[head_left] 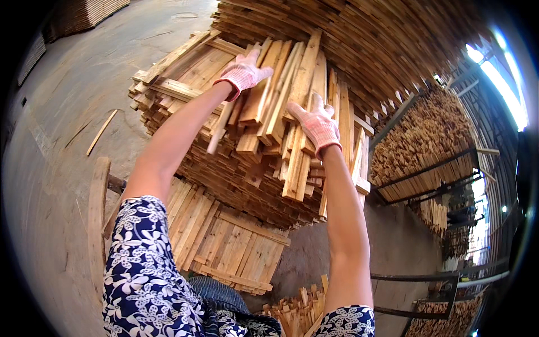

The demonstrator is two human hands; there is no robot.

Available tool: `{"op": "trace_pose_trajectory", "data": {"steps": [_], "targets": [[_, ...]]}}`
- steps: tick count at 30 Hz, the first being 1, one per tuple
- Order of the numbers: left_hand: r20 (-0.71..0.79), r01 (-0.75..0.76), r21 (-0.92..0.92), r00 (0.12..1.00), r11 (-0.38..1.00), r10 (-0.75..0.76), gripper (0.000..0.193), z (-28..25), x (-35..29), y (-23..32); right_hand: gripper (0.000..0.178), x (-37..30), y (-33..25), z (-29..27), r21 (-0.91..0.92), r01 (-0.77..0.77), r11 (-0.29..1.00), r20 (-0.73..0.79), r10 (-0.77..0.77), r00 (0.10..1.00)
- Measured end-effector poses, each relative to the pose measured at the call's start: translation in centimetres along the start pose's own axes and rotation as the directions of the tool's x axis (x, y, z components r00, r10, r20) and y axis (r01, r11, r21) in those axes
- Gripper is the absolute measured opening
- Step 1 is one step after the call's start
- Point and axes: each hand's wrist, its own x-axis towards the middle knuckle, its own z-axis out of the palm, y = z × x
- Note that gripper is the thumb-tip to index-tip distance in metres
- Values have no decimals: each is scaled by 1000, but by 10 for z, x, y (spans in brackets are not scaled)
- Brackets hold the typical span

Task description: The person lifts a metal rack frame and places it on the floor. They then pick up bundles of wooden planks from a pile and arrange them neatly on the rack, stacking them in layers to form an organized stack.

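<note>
Both my hands wear pale pink knitted gloves and reach forward over a pile of loose wooden planks (281,101). My left hand (244,70) is at the pile's left side, fingers spread, over the far part of a plank. Nearer to me on the right, my right hand (318,123) lies with its fingers apart on the tops of the planks. Neither hand is wrapped round a plank. The planks point roughly toward me, their near ends uneven, on top of a tall stack of wooden strips (241,174).
A wooden frame (179,90) borders the stack's left side. A higher wall of stacked strips (382,39) rises behind. Slatted panels (230,241) lie below, near my body. Bundled sticks (429,135) stand in a rack at right. A loose stick (102,132) lies on the floor.
</note>
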Motion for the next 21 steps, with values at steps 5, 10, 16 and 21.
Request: {"op": "trace_pose_trajectory", "data": {"steps": [5, 10, 16, 21], "targets": [[66, -502, 23, 864, 865, 499, 73, 4, 4, 42, 93, 40, 2, -4, 130, 131, 983, 55, -139, 989], [308, -520, 643, 847, 562, 433, 44, 75, 29, 53, 75, -2, 72, 15, 518, 321, 793, -382, -121, 916], [217, -644, 611, 696, 460, 685, 41, 5, -2, 46, 56, -183, 217, 53, 404, 162, 901, -577, 113, 809], [333, -817, 484, 502, 312, 798, 41, -28, -129, 62, 57, -506, 317, 210, 393, -827, 403, 353, 764, 540]]}}
